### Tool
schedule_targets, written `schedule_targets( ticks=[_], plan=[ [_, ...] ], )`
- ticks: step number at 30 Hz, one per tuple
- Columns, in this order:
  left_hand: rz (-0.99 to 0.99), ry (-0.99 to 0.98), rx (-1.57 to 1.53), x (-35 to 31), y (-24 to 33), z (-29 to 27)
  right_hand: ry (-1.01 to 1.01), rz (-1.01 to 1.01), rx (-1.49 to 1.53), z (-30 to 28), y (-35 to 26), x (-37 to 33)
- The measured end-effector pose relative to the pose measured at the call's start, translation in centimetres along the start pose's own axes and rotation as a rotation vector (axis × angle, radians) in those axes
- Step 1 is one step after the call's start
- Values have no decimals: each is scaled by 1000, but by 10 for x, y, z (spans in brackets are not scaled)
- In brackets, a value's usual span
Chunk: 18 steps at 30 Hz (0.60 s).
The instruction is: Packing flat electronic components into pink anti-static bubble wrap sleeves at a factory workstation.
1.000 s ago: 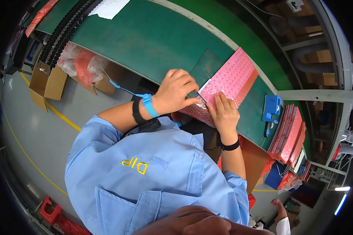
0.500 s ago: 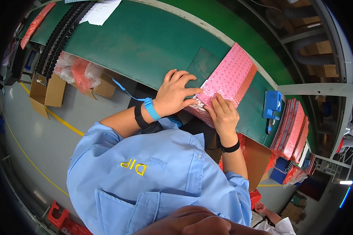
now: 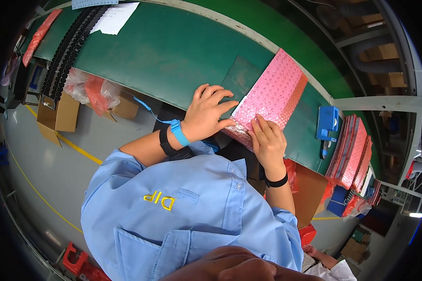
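On the green bench lies a pink bubble-wrap bag (image 3: pixel 274 89), its near end reaching past the bench's front edge. A thin white edge shows along its left side, but what is inside is hidden. My right hand (image 3: pixel 268 143) has its fingers bent on the near part of the bag, with the thumb close to them, gripping the wrap there. To the left, my left hand (image 3: pixel 208 110) is spread, its fingertips beside the bag's near left corner. A blue wrist strap (image 3: pixel 179 132) with a cord circles my left wrist. A dark flat mat (image 3: pixel 241 77) lies beyond that hand.
A blue tape dispenser (image 3: pixel 327 122) and a stack of pink-wrapped flat packs (image 3: pixel 347 152) stand at the right. At the far left are black slotted rails (image 3: pixel 72 51), a white paper sheet (image 3: pixel 115 18) and cardboard boxes (image 3: pixel 65 110). Another person's hand (image 3: pixel 310 250) shows at lower right.
My left hand has shifted slightly left, away from the bag's corner. The fingers of my right hand have moved a little on the wrap. The whole view has shifted slightly.
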<state>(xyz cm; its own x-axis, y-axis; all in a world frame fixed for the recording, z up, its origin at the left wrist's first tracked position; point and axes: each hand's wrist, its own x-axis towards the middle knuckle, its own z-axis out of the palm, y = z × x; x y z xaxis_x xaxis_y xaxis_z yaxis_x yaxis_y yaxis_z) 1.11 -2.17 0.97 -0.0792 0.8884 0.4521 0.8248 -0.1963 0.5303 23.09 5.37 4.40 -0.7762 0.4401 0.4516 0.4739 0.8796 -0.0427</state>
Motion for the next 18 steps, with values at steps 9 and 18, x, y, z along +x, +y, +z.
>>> schedule_targets(
  ticks=[9,18],
  plan=[
    [29,-22,3,1,0,0,66,0,-4,9,-2,-2],
    [27,-73,54,14,14,-10,145,51,55,17,-1,-12]
  ],
)
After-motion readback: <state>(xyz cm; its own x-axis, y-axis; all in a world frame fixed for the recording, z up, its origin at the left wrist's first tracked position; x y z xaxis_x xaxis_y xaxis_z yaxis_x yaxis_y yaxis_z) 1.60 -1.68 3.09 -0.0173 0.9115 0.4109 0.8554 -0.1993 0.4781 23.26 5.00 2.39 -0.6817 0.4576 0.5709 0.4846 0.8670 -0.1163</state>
